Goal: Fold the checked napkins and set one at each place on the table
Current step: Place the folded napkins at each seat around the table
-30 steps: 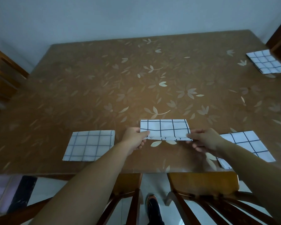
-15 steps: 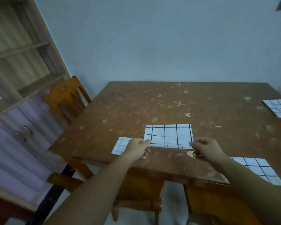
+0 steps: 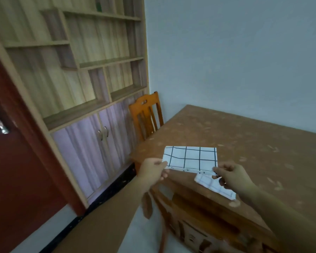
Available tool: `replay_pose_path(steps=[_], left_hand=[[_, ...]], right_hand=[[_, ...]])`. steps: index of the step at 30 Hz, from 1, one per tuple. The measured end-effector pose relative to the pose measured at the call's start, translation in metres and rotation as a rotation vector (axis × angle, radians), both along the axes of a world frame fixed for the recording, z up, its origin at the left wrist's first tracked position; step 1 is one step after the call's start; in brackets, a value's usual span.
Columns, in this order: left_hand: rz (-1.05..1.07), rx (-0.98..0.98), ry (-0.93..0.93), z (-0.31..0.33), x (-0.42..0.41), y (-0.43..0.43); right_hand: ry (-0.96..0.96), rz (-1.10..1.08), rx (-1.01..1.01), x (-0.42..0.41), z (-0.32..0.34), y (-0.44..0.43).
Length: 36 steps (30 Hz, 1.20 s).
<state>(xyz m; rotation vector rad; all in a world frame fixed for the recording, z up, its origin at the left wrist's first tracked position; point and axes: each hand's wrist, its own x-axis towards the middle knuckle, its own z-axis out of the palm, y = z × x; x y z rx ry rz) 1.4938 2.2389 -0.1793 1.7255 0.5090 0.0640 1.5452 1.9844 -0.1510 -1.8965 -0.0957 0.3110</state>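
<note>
Now the folded checked napkin (image 3: 190, 158) is held over the near corner of the table (image 3: 263, 143), the left hand (image 3: 151, 170) pinching its edge at eight o'clock, the right hand (image 3: 233, 177) pinching it at four. A second napkin (image 3: 212, 187) lies flat on the table at five o'clock; a wooden chair (image 3: 146, 114) stands at eleven.

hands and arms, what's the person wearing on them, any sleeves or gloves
The left hand and right hand are bare: no gloves. Both forearms are uncovered as far as the frame shows, with no sleeve, watch or bracelet in view. Blur hides small things like rings.
</note>
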Motion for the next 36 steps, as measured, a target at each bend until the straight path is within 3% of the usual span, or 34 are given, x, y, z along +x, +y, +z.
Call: replay_pose_path(steps=[9, 14, 23, 30, 36], left_hand=[[0.084, -0.001, -0.025, -0.012, -0.046, 0.229], [0.113, -0.003, 0.007, -0.015, -0.037, 0.308], [-0.119, 0.100, 0.126, -0.046, 0.064, 0.350], [-0.228, 0.183, 0.230, -0.056, 0.202, 0.377], [-0.330, 0.224, 0.212, -0.062, 0.311, 0.355]], right_hand=[[0.086, 0.057, 0.048, -0.011, -0.019, 0.243], [0.139, 0.065, 0.084, -0.004, -0.022, 0.323], [0.141, -0.081, -0.031, 0.098, -0.063, 0.354], [0.228, -0.203, 0.000, 0.205, -0.102, 0.378], [0.223, -0.353, -0.036, 0.273, -0.105, 0.353]])
